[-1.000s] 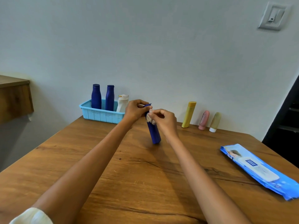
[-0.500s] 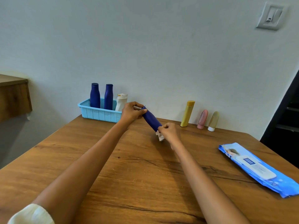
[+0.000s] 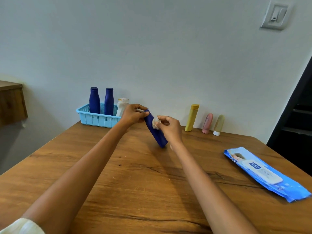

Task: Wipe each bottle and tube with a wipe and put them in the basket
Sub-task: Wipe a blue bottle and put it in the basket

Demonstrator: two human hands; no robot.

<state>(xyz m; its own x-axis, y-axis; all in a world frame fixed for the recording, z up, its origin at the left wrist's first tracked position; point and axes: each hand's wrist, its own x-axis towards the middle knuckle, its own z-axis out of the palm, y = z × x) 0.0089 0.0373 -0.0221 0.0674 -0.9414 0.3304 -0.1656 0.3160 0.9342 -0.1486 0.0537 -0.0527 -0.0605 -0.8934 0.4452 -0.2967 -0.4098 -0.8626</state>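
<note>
Wiping a blue tube above the bench.

Near: wooden bench (image 3: 135, 183), pack of wipes (image 3: 263, 173) lying flat on its right side. Middle: left hand (image 3: 131, 115) pinching the top end of the blue tube (image 3: 156, 132), held tilted, low end close to the bench; right hand (image 3: 168, 127) pinching a white wipe (image 3: 155, 123) against the tube's side. Far: light blue basket (image 3: 98, 118) by the wall, holding two dark blue bottles (image 3: 94, 100) and a white bottle (image 3: 122, 107); right of the hands, yellow bottle (image 3: 192, 117), pink tube (image 3: 207, 123), tan tube (image 3: 219, 124) standing along the wall.
</note>
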